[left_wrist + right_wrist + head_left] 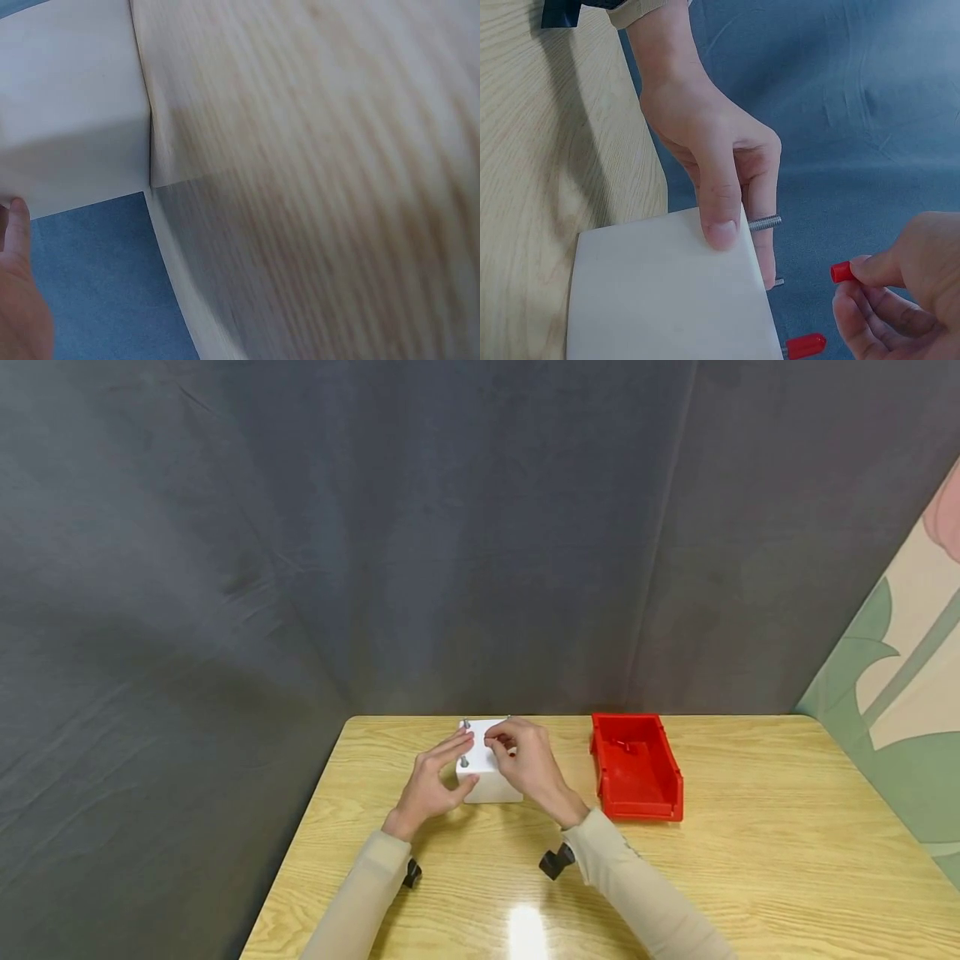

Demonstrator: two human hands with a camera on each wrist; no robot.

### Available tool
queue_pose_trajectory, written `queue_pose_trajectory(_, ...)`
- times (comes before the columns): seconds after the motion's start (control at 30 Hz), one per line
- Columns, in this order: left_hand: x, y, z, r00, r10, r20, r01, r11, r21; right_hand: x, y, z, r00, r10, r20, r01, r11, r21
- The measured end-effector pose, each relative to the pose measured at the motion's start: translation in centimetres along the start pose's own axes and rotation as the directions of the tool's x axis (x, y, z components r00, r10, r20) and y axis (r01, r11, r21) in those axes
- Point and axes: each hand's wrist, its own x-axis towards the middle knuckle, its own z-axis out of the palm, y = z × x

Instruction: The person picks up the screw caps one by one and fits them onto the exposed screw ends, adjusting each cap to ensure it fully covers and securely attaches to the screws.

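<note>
A white block [491, 789] stands on the table, with threaded metal studs [765, 223] rising from its top face. My left hand [431, 787] rests on its left side, thumb [721, 234] against the front face and straight fingers lying over the top near the studs. Above the block's right part, my right hand [531, 764] pinches a small red cap [841, 272] between thumb and fingers, apart from the studs in the right wrist view. A second red cap [805, 346] sits on one stud near me on the right.
Right of the block stands a red bin [643, 811] with small red pieces [622, 745] toward its far end. The wooden table [757, 810] ends at a grey curtain [487, 543] behind, and a patterned panel [900, 693] is at the far right.
</note>
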Motion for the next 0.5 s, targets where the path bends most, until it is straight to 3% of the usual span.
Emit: queue_pose_trajectory(0.5, 0.03, 0.08, 0.00, 1.000, -0.007, 0.002, 0.007, 1.000, 0.012, 0.12, -0.22, 0.49, 1.000, 0.003, 0.015, -0.003, 1.000, 0.010)
